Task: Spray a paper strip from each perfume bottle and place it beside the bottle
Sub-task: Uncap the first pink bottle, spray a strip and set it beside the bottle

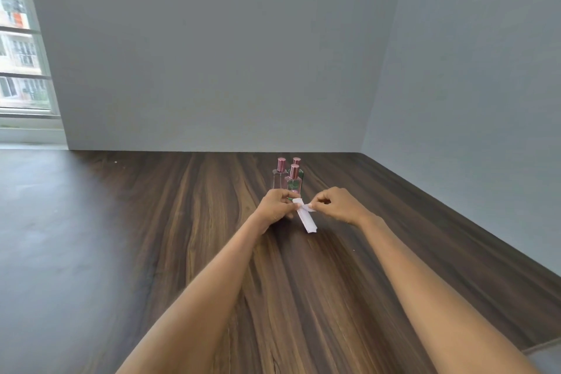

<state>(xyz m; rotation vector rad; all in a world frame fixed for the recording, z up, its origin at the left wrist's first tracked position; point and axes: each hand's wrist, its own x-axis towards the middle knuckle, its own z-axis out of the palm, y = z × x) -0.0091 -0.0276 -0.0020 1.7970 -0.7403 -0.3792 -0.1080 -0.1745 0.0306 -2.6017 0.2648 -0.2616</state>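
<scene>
A broad dark wood-grain table (334, 297) runs to a grey wall. Three slim glass perfume bottles (287, 179) with rosy metallic caps cluster at its far middle. Just before them, the left hand (274, 206) pinches a small stack of white paper strips (306, 217); the right hand (337, 205) nips one top corner. They look featherlight and floppy, best peeled by an end.

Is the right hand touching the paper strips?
Touching. The head view shows the right hand pinching the top end of the paper strips, which the left hand also holds.
</scene>
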